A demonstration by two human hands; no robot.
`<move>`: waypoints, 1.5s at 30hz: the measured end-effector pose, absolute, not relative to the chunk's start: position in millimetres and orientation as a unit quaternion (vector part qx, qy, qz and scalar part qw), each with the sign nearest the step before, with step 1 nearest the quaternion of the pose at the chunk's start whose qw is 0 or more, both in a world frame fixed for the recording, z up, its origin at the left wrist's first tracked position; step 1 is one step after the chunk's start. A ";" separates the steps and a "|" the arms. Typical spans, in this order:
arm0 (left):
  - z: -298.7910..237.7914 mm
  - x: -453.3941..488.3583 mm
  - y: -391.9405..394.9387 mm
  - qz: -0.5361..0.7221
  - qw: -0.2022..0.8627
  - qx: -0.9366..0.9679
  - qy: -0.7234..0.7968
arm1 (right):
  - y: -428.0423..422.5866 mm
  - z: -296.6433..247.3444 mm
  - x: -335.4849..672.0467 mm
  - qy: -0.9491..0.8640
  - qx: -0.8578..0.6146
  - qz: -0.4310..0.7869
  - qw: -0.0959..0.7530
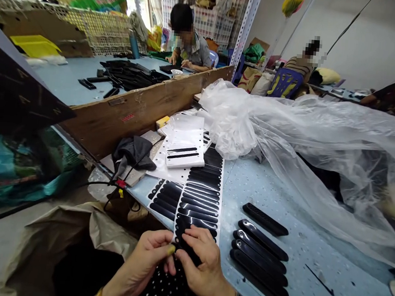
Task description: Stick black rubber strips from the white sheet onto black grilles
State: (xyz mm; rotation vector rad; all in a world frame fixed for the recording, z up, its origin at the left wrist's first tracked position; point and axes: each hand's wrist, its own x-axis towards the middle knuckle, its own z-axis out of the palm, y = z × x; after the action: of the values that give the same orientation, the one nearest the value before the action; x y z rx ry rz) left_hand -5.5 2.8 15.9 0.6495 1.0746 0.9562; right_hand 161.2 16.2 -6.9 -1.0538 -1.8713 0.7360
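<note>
My left hand (157, 250) is closed, its thumb and forefinger pinched together at the near end of a sheet of black strips (200, 197). What they pinch is too small to make out. Beside it, my right hand (205, 258) curls its fingers and thumb round a dark, long black piece (191, 249), mostly hidden by the fingers. The sheet is white-backed, with glossy rounded strips in rows. A second sheet of strips (166, 200) lies partly under it. To the right, several long black handle-like pieces (260, 262) lie side by side on the blue table (235, 187).
White sheets (186, 142) are stacked behind the strips, beside a dark cloth (133, 154). Crumpled clear plastic (289, 114) covers the table's far right. A wooden board (146, 98) divides off another table, where a person (191, 47) works. A thin black stick (320, 280) lies right.
</note>
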 end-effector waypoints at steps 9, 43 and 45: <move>18.9 0.5 8.1 0.436 0.719 0.249 0.480 | 26.6 4.7 158.4 -0.632 -0.451 0.437 0.455; 51.8 131.8 112.0 0.295 0.697 0.460 0.465 | 12.5 42.5 341.2 -0.716 -0.531 0.036 0.451; 50.1 136.3 129.6 0.340 0.612 0.504 0.506 | 26.5 49.1 355.8 -0.713 -0.539 0.039 0.446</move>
State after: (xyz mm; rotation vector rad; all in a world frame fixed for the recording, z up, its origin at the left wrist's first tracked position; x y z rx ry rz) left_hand 136.3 129.6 50.1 1.1613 1.1669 0.7834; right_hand 355.8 26.5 49.1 -1.3363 -1.7670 0.0973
